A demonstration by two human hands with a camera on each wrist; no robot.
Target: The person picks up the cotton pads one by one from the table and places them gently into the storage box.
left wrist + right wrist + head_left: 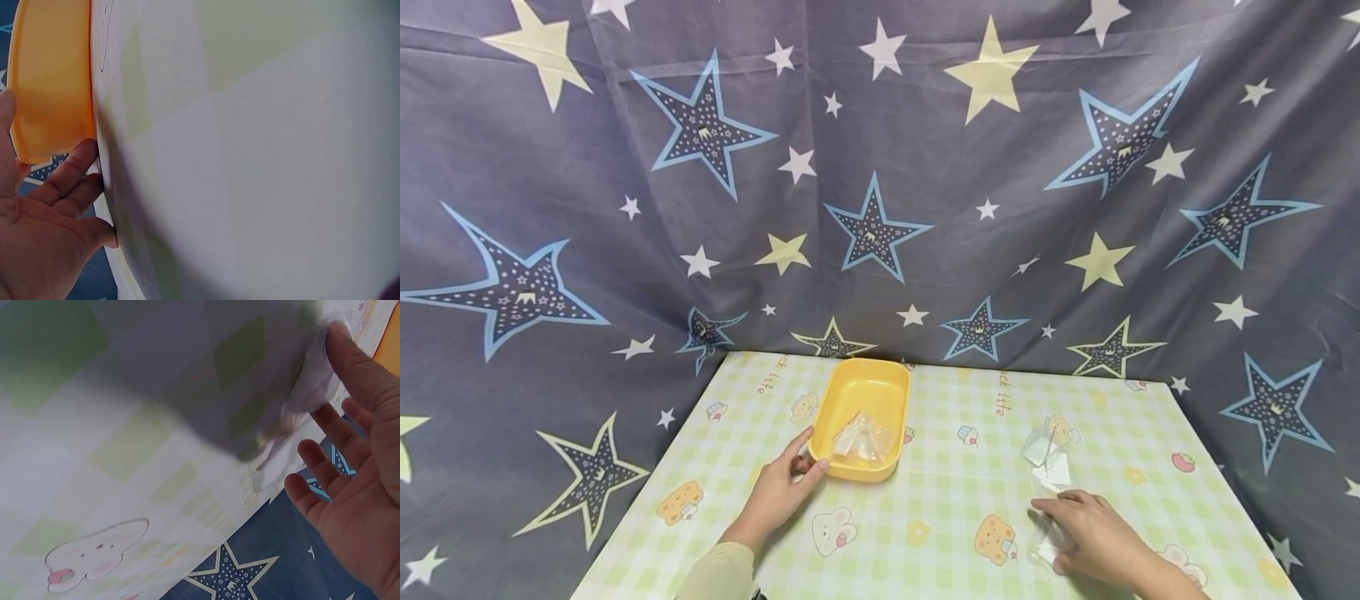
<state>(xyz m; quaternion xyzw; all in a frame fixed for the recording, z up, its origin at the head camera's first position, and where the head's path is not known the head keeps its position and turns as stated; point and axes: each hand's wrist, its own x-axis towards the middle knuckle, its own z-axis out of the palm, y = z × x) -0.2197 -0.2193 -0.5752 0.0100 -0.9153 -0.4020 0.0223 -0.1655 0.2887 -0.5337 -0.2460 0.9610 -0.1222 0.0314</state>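
A yellow rectangular tray (865,475) stands on the table left of the middle in the head view. Clear plastic packets with white contents (861,437) lie in its near part. My left hand (778,496) holds the tray's near left corner, thumb and index finger on either side of it; the other fingertips (94,184) rest on the table. Farther right, my right hand (1093,533) reaches over a clear packet with something white inside (1047,546), thumb and index finger spread at its edges. Another such packet (1051,462) lies just beyond those fingers.
A cloth with green checks and cartoon prints (955,508) covers the table. Behind it and at both sides hangs a dark star-patterned curtain (917,308), close to the table's far edge.
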